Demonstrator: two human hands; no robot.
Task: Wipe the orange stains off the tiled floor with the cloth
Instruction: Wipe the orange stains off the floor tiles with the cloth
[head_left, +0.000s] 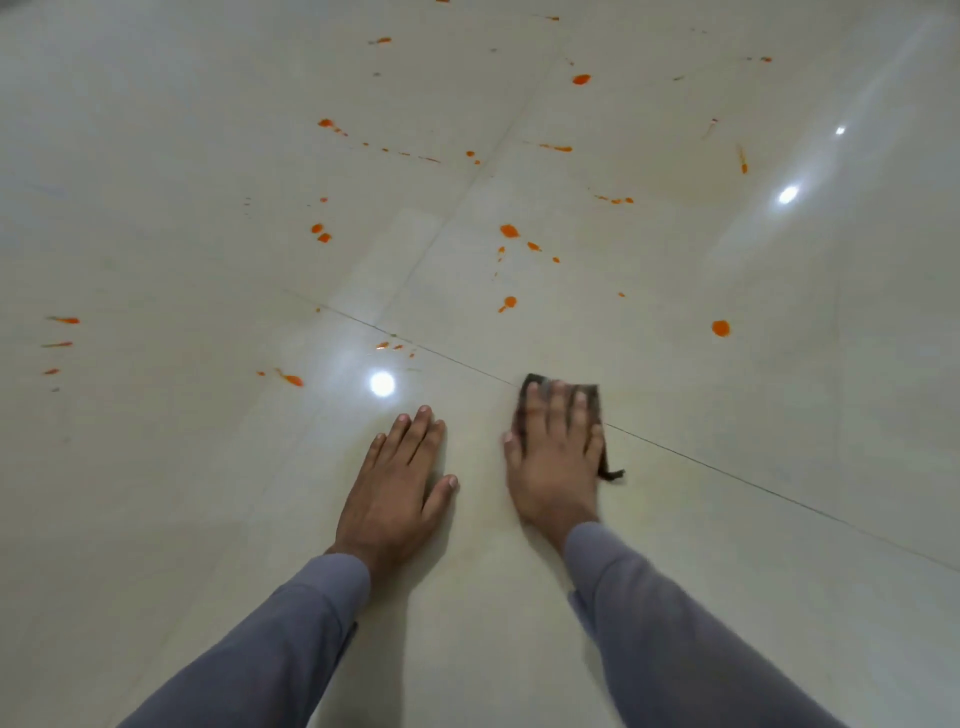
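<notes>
Glossy cream floor tiles (675, 519) carry several orange stains, among them a round spot (720, 328) to the right, a blob (509, 231) in the middle and a smear (292, 380) at the left. My right hand (556, 457) lies flat on a dark brown cloth (589, 397), pressing it onto the floor across a grout line. The cloth is slightly blurred and mostly hidden under the fingers. My left hand (400, 488) rests palm down on the bare tile beside it, fingers together, holding nothing. The stains lie beyond both hands.
Thin grout lines (753, 486) cross the floor diagonally. Bright ceiling-light reflections (382, 384) shine on the tiles. More orange splashes (62, 320) dot the far left and the far tiles (581, 79). Grey sleeves cover both forearms.
</notes>
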